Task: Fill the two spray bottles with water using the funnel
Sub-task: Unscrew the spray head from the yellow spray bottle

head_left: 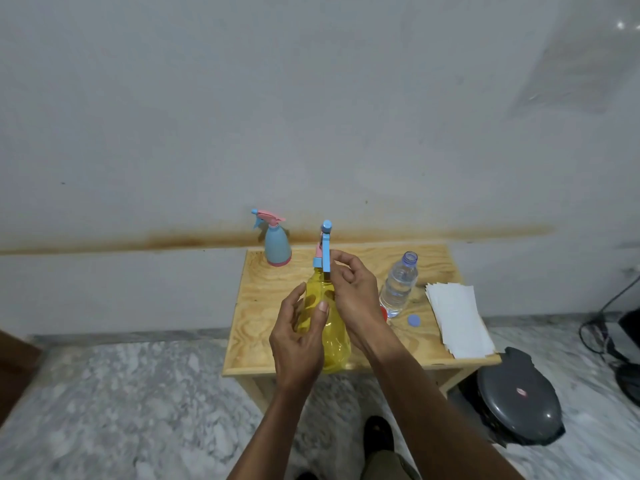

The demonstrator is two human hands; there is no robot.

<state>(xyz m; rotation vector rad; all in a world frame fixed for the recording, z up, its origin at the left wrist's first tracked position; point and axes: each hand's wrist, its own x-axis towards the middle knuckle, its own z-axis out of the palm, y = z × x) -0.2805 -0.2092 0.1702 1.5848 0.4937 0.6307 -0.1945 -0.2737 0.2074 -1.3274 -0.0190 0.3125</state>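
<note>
A yellow spray bottle (334, 337) stands near the front of the small wooden table (256, 306). My left hand (299, 336) curls round its body from the left. My right hand (353, 289) grips its blue spray head (323, 252) at the neck. A blue spray bottle (277, 245) with a pink trigger head stands at the table's back left corner, apart from both hands. A clear water bottle (398, 285) stands uncapped to the right, and its blue cap (413, 320) lies on the table beside it. A red thing (383, 313), mostly hidden behind my right wrist, may be the funnel.
A stack of white paper sheets (457, 320) lies along the table's right side. A grey lidded bin (519, 400) stands on the marble floor at the table's front right. Black cables (609, 327) run along the floor at far right. A wall rises directly behind the table.
</note>
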